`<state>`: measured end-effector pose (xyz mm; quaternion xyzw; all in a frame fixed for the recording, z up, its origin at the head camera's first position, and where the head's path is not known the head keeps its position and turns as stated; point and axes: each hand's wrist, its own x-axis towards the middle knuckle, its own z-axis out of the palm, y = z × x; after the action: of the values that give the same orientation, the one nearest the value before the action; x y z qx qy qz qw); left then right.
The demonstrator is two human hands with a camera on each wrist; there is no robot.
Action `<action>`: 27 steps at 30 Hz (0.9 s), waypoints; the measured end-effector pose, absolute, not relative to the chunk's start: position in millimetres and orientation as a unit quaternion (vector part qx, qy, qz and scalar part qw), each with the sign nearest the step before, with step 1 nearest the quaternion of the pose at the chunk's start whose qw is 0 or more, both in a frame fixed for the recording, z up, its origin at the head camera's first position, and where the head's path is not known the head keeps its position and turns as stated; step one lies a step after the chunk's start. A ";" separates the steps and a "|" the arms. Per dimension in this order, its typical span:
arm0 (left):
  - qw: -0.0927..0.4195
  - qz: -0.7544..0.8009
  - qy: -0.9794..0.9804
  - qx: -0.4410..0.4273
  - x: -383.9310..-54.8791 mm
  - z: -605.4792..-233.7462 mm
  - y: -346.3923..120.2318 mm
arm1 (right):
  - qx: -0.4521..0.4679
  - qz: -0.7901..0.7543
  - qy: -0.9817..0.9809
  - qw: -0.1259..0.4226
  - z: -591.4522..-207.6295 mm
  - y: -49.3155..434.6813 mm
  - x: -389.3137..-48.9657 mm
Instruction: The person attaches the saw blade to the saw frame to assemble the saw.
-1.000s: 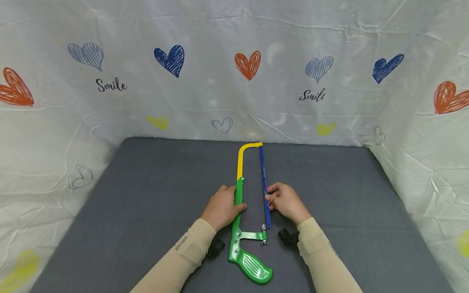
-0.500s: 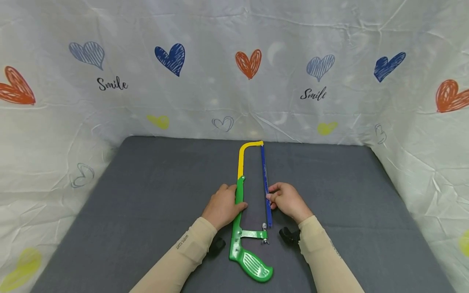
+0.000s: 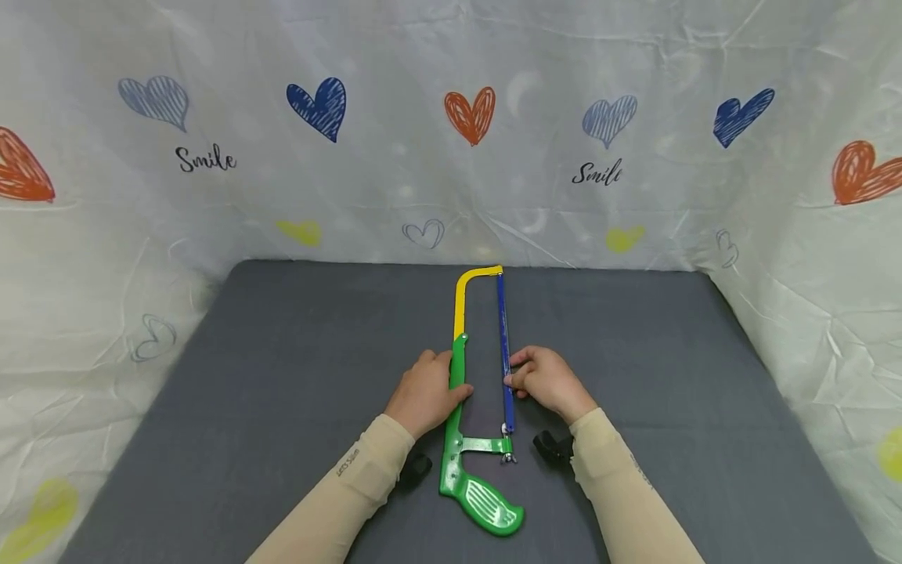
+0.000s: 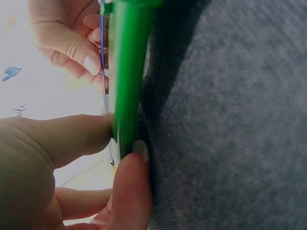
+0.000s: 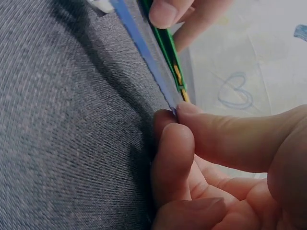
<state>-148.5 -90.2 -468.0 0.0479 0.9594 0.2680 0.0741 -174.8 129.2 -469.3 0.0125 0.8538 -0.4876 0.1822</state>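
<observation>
A hacksaw frame (image 3: 458, 376), green with a yellow front bow (image 3: 460, 305), lies on the grey cloth. My left hand (image 3: 420, 394) grips its green bar between thumb and fingers. The blue saw blade (image 3: 503, 329) runs from the bow's tip towards the handle (image 3: 491, 505). My right hand (image 3: 551, 381) pinches this blade in its lower half; the right wrist view shows thumb and fingertips on the blade (image 5: 146, 55). The blade's lower end lies right by the pin and wing nut (image 3: 508, 457) on the green bracket (image 3: 486, 445). Whether the pin sits in the blade's hole cannot be told.
Dark grey cloth (image 3: 317, 337) covers the table. A pale curtain (image 3: 395, 172) printed with hearts and "Smile" stands behind and at both sides. Black wrist-camera mounts (image 3: 553, 448) sit under both wrists.
The blade's lower end has shifted slightly left, closer to the bracket's pin, with my right hand pinching it. My left hand keeps its grip on the frame. The head view has drifted slightly.
</observation>
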 end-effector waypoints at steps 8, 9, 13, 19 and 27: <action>0.079 0.267 0.959 0.045 -148.0 -467.2 -90.3 | -0.005 -0.481 0.857 0.185 -469.4 130.0 -174.2; 0.079 0.267 0.959 0.046 -148.0 -466.8 -90.2 | -0.004 -0.482 0.857 0.184 -469.4 129.6 -174.3; 0.080 0.265 0.960 0.045 -148.0 -464.7 -90.0 | -0.001 -0.481 0.857 0.185 -469.6 128.2 -174.7; 0.081 0.265 0.960 0.045 -148.6 -463.5 -89.9 | -0.009 -0.467 0.866 0.180 -469.5 126.4 -174.5; 0.085 0.263 0.960 0.045 -149.1 -462.0 -89.0 | 0.004 -0.423 0.887 0.184 -463.9 127.2 -173.4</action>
<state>-149.1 -89.0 -462.0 0.0448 0.9600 0.2631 0.0846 -173.4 127.2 -463.9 0.0038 0.8872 -0.4230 0.1842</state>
